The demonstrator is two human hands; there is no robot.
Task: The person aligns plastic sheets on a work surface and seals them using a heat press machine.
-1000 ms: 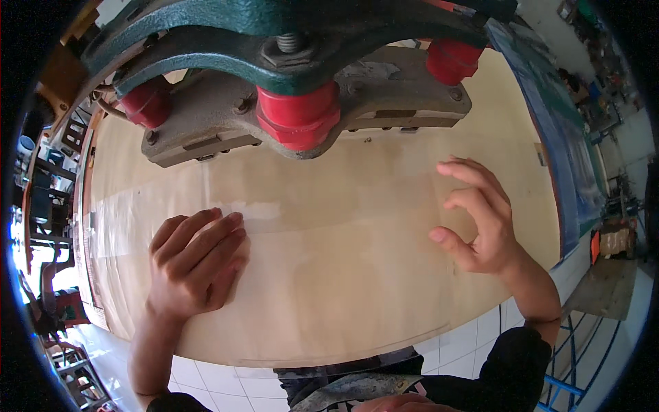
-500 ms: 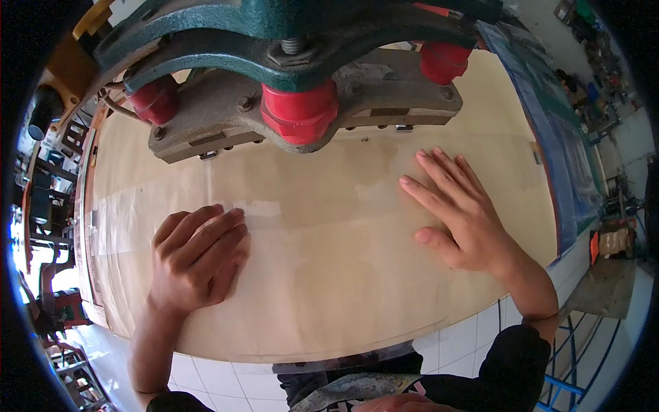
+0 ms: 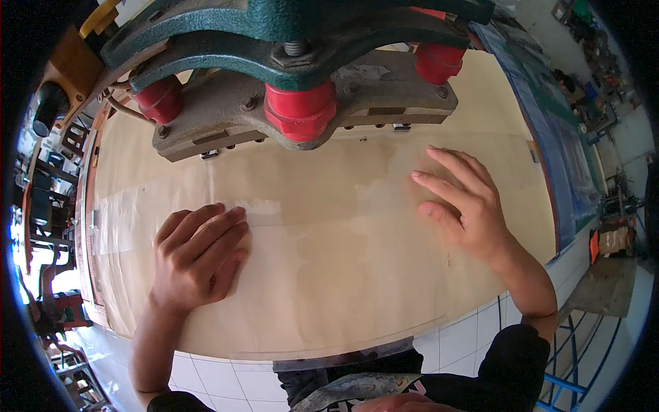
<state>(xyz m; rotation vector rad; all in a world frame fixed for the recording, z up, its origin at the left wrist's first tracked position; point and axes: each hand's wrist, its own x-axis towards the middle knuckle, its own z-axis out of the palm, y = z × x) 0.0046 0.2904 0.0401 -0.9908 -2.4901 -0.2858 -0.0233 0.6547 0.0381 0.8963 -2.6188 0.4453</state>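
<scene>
A large tan sheet (image 3: 329, 295) covers the table and has a glossy, slightly wrinkled surface. My left hand (image 3: 195, 257) rests on its left part, fingers loosely bent and the thumb apart from the fingertips. I see nothing held in it, though the palm is hidden. On the right, my right hand (image 3: 473, 209) is over the sheet with its fingers spread and a little curled, holding nothing. Beyond both hands stands a machine head with a dark green frame (image 3: 213, 69), red cylindrical mounts (image 3: 300, 113) and a long grey-brown metal bar (image 3: 213, 120).
Blue plastic sheeting (image 3: 559, 154) runs along the table's right side. Clear film (image 3: 117, 213) lies at the left edge. White floor tiles (image 3: 456, 343) show below the front edge, with a blue metal frame (image 3: 570, 388) at lower right. An orange-brown machine part (image 3: 75, 75) stands far left.
My right hand has drawn slightly back to the right, and its fingers have curled up from lying flatter on the sheet. The left hand stays in place.
</scene>
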